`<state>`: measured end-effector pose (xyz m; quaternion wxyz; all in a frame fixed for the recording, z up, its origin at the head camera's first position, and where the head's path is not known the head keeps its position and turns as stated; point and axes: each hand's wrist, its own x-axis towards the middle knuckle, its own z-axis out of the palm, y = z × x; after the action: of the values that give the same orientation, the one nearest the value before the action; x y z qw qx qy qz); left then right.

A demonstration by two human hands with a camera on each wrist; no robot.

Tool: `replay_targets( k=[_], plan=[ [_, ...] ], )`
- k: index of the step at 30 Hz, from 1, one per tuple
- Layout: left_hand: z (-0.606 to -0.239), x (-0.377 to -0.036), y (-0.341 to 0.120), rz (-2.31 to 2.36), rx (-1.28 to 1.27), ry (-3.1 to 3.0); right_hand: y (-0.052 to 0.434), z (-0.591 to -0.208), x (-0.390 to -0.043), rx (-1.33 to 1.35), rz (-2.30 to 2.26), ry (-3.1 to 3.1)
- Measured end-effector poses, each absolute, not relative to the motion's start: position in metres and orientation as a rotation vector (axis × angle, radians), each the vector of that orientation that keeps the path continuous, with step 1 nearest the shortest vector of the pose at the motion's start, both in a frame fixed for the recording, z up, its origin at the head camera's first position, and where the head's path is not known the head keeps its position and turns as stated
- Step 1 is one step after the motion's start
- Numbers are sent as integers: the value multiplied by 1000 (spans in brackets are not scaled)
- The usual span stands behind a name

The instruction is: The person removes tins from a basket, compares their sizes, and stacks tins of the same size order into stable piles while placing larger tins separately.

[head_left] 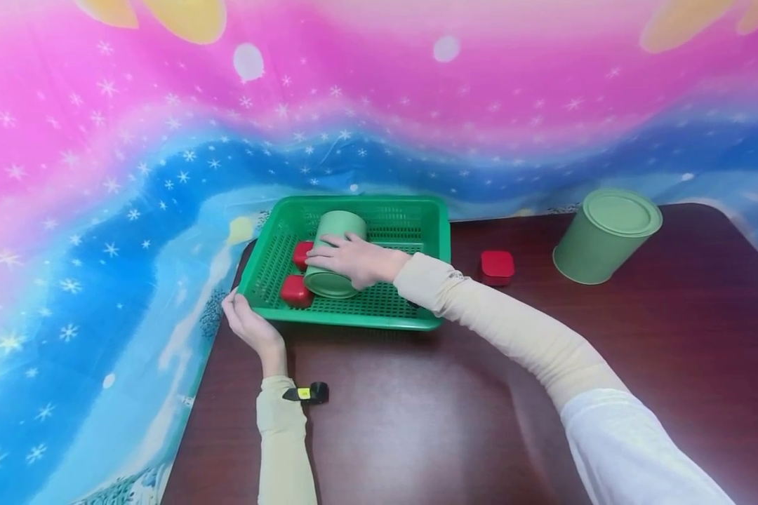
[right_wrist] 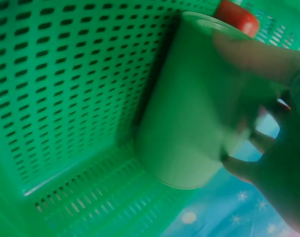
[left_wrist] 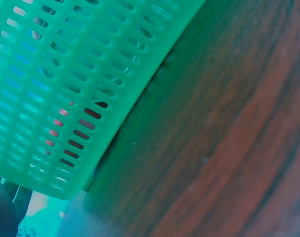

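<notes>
A light green can (head_left: 335, 284) lies on its side inside a green plastic basket (head_left: 354, 322). My right hand (head_left: 356, 263) grips it from above; the right wrist view has the thumb on one side of the can (right_wrist: 184, 108) and the fingers on the other. Two red rounded-square containers (head_left: 297, 291) are in the basket to the left of the can, one partly hidden by it. My left hand (head_left: 249, 324) holds the basket's near left corner from outside. In the left wrist view the basket's slotted wall (left_wrist: 81, 89) fills the upper left.
Right of the basket, a red square container (head_left: 497, 266) rests on the dark wooden table (head_left: 417, 414). Farther right a second light green can (head_left: 606, 238) stands upright with its lid on. A colourful printed cloth (head_left: 379, 91) hangs behind and down the left side.
</notes>
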<state>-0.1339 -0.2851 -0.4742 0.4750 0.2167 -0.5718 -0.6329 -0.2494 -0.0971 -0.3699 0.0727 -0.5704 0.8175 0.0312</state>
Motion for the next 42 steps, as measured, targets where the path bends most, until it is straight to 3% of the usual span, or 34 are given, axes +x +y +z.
replay_targets(
  k=[25,42],
  plan=[
    [-474,-134,-286,-1514,541,-1430,-97,-387,-257,-1839,-206,2496],
    [-438,-118,-264,-1544,525,-1409,-68,-323,-240,-1442,-937,2365]
  ],
)
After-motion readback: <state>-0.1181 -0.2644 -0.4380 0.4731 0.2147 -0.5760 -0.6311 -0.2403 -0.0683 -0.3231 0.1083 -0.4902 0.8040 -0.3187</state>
